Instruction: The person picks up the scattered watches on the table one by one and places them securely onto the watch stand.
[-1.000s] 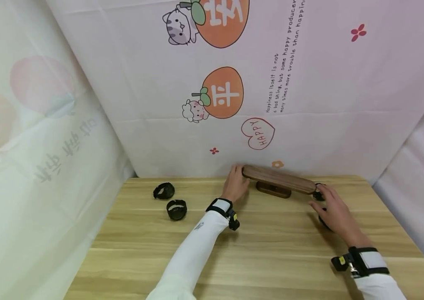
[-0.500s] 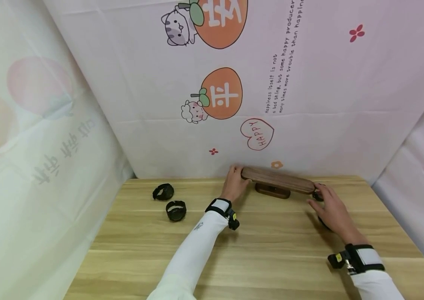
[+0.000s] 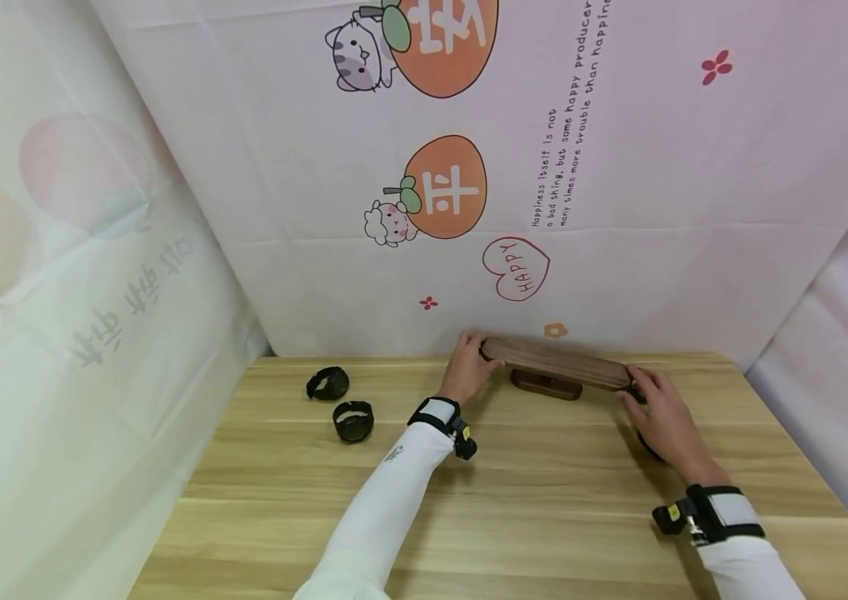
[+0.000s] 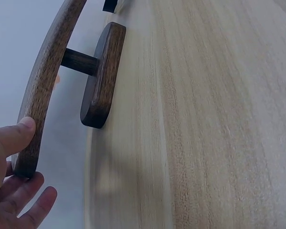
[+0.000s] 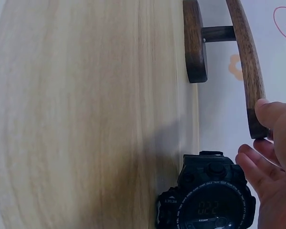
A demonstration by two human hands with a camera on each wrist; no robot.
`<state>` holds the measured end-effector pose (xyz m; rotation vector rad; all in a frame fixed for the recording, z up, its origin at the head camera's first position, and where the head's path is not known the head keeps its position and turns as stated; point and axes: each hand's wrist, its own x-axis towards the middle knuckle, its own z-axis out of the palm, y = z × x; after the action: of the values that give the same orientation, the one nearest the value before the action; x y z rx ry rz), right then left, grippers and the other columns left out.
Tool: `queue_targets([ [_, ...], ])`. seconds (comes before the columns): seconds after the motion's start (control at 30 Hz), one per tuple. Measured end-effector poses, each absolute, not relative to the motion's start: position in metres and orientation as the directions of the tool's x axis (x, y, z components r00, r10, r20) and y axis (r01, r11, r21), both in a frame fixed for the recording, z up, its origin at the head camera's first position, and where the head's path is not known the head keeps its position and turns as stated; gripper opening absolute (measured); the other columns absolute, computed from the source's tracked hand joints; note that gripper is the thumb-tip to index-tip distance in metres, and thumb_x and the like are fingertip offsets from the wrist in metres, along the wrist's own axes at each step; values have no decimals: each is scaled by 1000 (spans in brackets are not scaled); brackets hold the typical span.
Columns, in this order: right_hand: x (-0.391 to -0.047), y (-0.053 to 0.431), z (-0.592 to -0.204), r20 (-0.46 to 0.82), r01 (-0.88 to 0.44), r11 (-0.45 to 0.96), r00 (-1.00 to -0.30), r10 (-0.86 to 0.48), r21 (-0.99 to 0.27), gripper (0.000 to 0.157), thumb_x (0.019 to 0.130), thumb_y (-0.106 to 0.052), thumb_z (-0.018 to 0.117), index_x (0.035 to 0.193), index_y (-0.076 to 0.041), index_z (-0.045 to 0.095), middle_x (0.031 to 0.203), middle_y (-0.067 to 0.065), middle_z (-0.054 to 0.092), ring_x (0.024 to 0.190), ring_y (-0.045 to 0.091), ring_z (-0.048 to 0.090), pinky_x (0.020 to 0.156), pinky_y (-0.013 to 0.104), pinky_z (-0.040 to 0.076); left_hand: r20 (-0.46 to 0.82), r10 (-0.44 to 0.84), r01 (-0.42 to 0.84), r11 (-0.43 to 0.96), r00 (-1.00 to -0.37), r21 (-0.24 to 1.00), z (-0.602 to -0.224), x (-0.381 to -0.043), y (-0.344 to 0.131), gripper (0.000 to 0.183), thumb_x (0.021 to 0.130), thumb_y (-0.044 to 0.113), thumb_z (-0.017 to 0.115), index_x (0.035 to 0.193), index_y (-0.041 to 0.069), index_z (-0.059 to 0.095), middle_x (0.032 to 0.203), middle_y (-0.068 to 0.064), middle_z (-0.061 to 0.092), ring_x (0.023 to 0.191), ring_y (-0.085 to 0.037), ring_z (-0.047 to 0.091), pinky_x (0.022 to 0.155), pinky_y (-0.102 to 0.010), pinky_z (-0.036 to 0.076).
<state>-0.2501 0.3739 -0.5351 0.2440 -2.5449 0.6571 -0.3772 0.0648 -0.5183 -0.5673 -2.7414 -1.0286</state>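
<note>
A dark brown wooden watch stand, with a long curved bar (image 3: pixel 555 364) on a short post above an oblong base (image 3: pixel 546 385), stands at the table's back edge. My left hand (image 3: pixel 463 372) holds the bar's left end; in the left wrist view the thumb presses its face and the fingers lie behind and under the tip. At the other end, my right hand (image 3: pixel 667 423) pinches the bar between thumb and fingers. Just below that hand in the right wrist view lies a black digital watch (image 5: pixel 212 207). The post (image 4: pixel 80 62) joins bar and base.
Two black watches, one farther back (image 3: pixel 328 383) and one nearer (image 3: pixel 354 422), lie on the left of the wooden table (image 3: pixel 529 517). Another black watch (image 3: pixel 649 448) is partly hidden behind the right hand. A printed white cloth (image 3: pixel 619 275) hangs directly behind the table.
My right hand has shifted slightly left and its fingers have come onto the bar's right end. The left hand stays at the left end, and the bar sits slightly lower in view.
</note>
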Motion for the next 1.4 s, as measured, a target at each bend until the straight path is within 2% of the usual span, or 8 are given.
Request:
queue_targets([
  [0.33, -255, 370, -531, 498, -274, 854, -867, -21, -442, 49, 94, -15, 64, 133, 9, 47, 122, 33, 49, 103, 45, 51, 81, 62, 45, 255, 315, 405, 679, -914, 612, -519, -378, 57, 62, 87, 41, 70, 135, 7, 51, 131, -7, 49, 116, -17, 51, 97, -29, 47],
  [0.5, -254, 367, -530, 483, -257, 851, -876, -4, -459, 51, 94, -15, 63, 135, 10, 45, 121, 34, 50, 99, 45, 54, 80, 62, 46, 266, 340, 431, 663, -902, 612, -521, -377, 51, 63, 86, 41, 71, 135, 7, 51, 130, -7, 49, 116, -17, 51, 97, -30, 47],
  [0.67, -255, 364, -531, 513, -291, 853, -858, -32, -433, 51, 92, -11, 65, 134, 11, 47, 125, 35, 50, 104, 47, 52, 82, 63, 45, 268, 357, 443, 635, -895, 633, -522, -374, 45, 64, 86, 41, 70, 138, 8, 52, 131, -8, 48, 113, -18, 52, 95, -31, 48],
  [1.03, -261, 361, -536, 551, -327, 858, -832, -63, -396, 53, 85, -5, 71, 132, 7, 50, 122, 31, 53, 99, 44, 57, 75, 58, 50, 295, 354, 458, 612, -888, 644, -523, -365, 28, 62, 84, 43, 72, 134, 11, 56, 126, -5, 50, 110, -16, 52, 92, -32, 50],
  [1.2, -262, 353, -537, 552, -335, 855, -831, -70, -397, 54, 85, -7, 72, 133, 5, 51, 124, 30, 53, 100, 43, 56, 77, 58, 50, 308, 349, 465, 629, -885, 623, -526, -363, 17, 62, 82, 48, 72, 132, 13, 57, 126, -3, 51, 110, -15, 53, 91, -32, 51],
  [1.4, -264, 344, -538, 540, -327, 849, -840, -59, -415, 53, 87, -10, 70, 135, 3, 50, 128, 28, 52, 104, 43, 55, 81, 59, 48, 314, 344, 465, 631, -885, 620, -528, -360, 6, 65, 82, 49, 72, 133, 10, 57, 128, -3, 50, 111, -16, 53, 91, -34, 51],
])
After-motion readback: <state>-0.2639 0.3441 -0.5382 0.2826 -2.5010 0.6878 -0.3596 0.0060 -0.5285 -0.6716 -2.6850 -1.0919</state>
